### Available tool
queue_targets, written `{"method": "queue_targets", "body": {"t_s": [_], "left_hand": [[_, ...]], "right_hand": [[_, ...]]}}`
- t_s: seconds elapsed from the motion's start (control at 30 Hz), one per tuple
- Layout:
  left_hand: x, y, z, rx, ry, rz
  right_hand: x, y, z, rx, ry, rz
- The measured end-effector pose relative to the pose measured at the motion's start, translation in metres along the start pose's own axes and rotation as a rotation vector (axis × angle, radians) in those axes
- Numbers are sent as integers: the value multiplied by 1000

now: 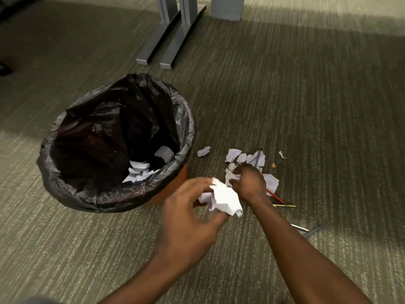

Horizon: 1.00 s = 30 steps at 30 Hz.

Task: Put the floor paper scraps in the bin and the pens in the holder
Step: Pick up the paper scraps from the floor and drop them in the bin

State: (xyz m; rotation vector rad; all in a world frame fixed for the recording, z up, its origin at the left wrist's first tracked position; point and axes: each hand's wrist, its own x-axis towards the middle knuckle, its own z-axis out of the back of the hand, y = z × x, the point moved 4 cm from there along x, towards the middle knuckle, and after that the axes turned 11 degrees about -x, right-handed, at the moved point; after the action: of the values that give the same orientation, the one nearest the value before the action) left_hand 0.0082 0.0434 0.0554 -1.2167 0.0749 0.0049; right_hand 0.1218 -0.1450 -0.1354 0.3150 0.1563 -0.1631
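Note:
An orange bin (175, 189) lined with a black bag (92, 132) stands on the carpet, with several white scraps (140, 170) inside. My left hand (188, 224) holds a crumpled bunch of white paper (223, 198) just right of the bin. My right hand (249, 183) is down on the pile of loose scraps (245, 159) on the floor, fingers closed on some of them. A red pen (276, 196), a yellow pen (285, 205) and two more pens (306, 230) lie on the carpet behind my right forearm. No pen holder is in view.
Grey metal desk feet (162, 47) stand on the carpet beyond the bin. A single scrap (203, 151) lies between the bin and the pile, and a small one (282, 154) to the right. An orange crumb (273, 165) lies beside the pile.

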Motion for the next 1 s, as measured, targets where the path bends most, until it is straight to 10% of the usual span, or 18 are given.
{"method": "queue_targets", "body": {"t_s": [0.13, 0.27, 0.4, 0.57, 0.77, 1.0], "left_hand": [[14, -39, 38, -174, -89, -113], [42, -48, 83, -174, -250, -179], [68, -29, 124, -122, -366, -127], [79, -10, 158, 71, -460, -67], [87, 18, 170, 234, -398, 30], [81, 11, 169, 214, -401, -69]], "right_hand": [[-2, -7, 11, 265, -130, -151], [-12, -1, 45, 1031, -112, -299], [-43, 51, 138, 1436, -159, -90], [-74, 141, 208, 1251, -220, 412], [-71, 218, 187, 380, -350, 597], [-68, 169, 189, 672, -479, 336]]}}
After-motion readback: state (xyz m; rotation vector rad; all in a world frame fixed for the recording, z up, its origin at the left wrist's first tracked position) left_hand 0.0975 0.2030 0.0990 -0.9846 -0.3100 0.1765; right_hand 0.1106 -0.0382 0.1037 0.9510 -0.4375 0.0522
